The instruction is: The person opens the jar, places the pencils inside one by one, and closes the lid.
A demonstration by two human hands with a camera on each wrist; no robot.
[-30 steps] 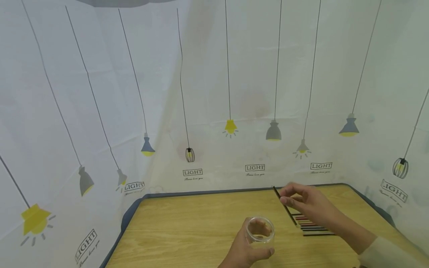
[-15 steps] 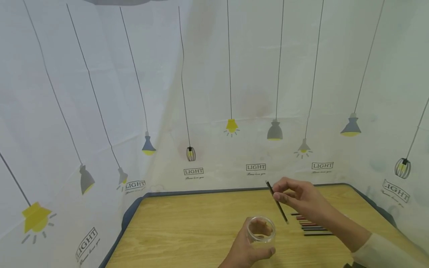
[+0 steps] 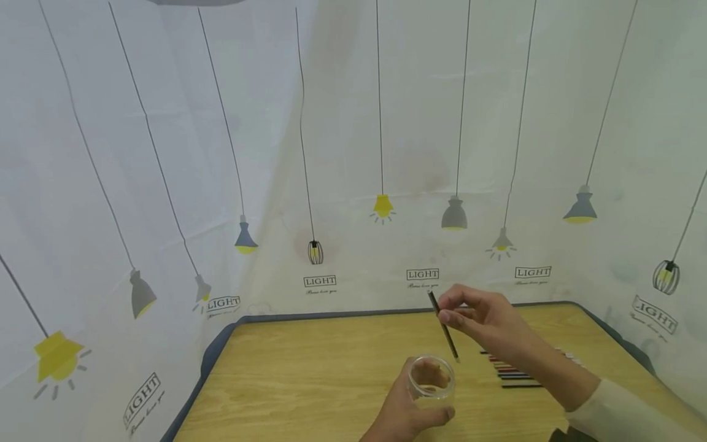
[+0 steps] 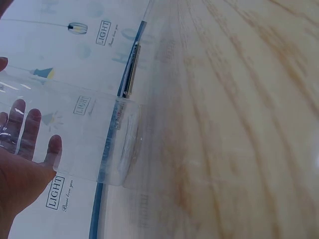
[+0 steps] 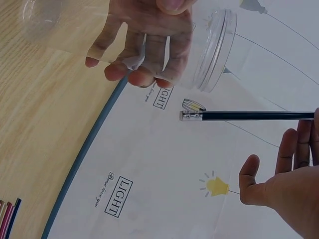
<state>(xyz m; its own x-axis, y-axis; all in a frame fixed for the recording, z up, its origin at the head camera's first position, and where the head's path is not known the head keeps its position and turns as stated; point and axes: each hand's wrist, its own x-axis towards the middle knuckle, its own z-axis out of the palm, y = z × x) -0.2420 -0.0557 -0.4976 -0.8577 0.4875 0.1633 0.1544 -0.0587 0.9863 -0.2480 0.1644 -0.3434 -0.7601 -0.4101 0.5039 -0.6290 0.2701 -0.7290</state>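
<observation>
My left hand (image 3: pixel 399 406) grips a clear, see-through jar (image 3: pixel 432 398) low in the head view, its round mouth facing up and lidless. In the left wrist view, fingers show through the wall of the jar (image 4: pixel 87 132). My right hand (image 3: pixel 488 320) pinches a dark pencil (image 3: pixel 444 328), held slanted above and a little right of the jar's mouth. The right wrist view shows the silver ferrule and eraser end of the pencil (image 5: pixel 239 116) pointing down toward the table side, beside the jar's rim and apart from it.
Several dark and red pencils (image 3: pixel 513 376) lie in a row on the wooden table (image 3: pixel 287 374), partly hidden behind my right forearm. A white cloth wall (image 3: pixel 353 123) printed with lamps surrounds the table's back and sides, and a blue band (image 3: pixel 331 316) runs along its foot.
My right hand has carried the pencil leftward and slightly up, away from the row and nearer the jar. The left hand and jar have stayed almost still.
</observation>
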